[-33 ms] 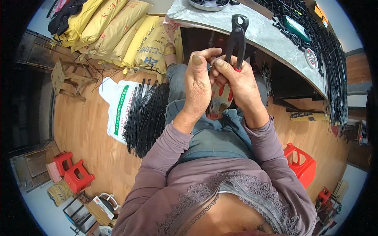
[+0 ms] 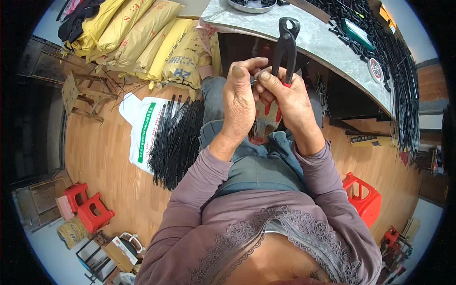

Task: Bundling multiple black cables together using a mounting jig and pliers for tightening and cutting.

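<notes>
Pincers, black steel with red-dipped handles [image 2: 285, 47], look heavy, stiff, a bit slick; right hand [image 2: 292, 102] has its grip closed round the handles, best spot. Left hand [image 2: 240, 102] pinches something tiny beside them, over the lap, below the marble desk [image 2: 318, 35].

Wooden floor [image 2: 109, 161] bears black rods [image 2: 175, 142], white sack [image 2: 142, 128].
</notes>
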